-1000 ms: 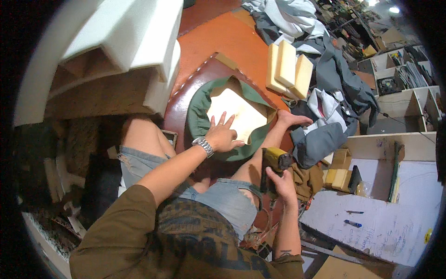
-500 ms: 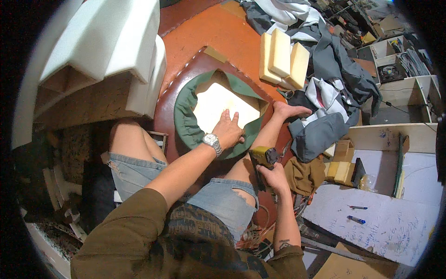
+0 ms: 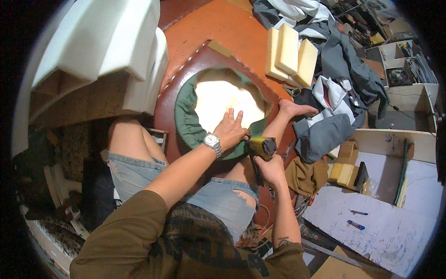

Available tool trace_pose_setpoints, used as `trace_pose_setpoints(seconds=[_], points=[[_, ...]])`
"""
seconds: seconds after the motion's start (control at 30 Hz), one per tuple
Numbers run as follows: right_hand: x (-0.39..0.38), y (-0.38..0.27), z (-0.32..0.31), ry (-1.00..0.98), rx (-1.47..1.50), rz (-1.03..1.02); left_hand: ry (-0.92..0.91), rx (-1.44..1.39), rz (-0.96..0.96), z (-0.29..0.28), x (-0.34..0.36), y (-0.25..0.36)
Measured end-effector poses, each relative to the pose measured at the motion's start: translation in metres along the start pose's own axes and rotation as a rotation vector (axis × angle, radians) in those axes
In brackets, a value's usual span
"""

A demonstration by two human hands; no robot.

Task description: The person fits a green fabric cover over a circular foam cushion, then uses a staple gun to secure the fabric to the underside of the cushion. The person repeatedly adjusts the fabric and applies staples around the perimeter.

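A round seat pad lies with its pale, bare side up, and a green fabric cover is gathered around its rim. Spread flat on the pad's near part, my left hand has two fingers pointing away from me and the thumb at the fabric edge. A wristwatch is on that arm. My right hand is wrapped round the grip of a yellow and black staple gun. Its nose is at the near right rim, close to my left thumb; I cannot tell whether it touches the fabric.
Beneath the pad lies a maroon padded panel on the orange floor. A large white curved form stands left. Yellow foam blocks and grey fabric lie at right. Brown cloth and a marked white board are nearer.
My right hand has brought the staple gun up and left to the pad's rim. Under my left hand, the fabric edge has shifted, and more of the pale round surface shows.
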State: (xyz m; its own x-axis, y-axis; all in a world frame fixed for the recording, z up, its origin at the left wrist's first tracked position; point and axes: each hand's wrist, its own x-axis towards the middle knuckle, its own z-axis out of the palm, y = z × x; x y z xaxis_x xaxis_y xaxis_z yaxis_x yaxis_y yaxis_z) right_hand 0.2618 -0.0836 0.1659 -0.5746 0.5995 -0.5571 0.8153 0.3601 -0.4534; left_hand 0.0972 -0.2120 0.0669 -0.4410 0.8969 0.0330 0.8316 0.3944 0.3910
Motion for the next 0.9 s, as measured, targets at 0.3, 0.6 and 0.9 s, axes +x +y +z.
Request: trace_pose_setpoints(seconds=[0.3,0.6,0.9], points=[[-0.006,0.000,0.014,0.072,-0.041,0.002,-0.148,-0.172,-0.071,-0.019,-0.008,-0.016],[-0.004,0.013,0.021,0.132,-0.011,-0.085,-0.087,-0.129,-0.009,-0.018,-0.027,-0.009],[-0.029,-0.023,0.015,0.013,-0.115,-0.049,-0.074,-0.087,-0.012,-0.017,-0.025,-0.007]])
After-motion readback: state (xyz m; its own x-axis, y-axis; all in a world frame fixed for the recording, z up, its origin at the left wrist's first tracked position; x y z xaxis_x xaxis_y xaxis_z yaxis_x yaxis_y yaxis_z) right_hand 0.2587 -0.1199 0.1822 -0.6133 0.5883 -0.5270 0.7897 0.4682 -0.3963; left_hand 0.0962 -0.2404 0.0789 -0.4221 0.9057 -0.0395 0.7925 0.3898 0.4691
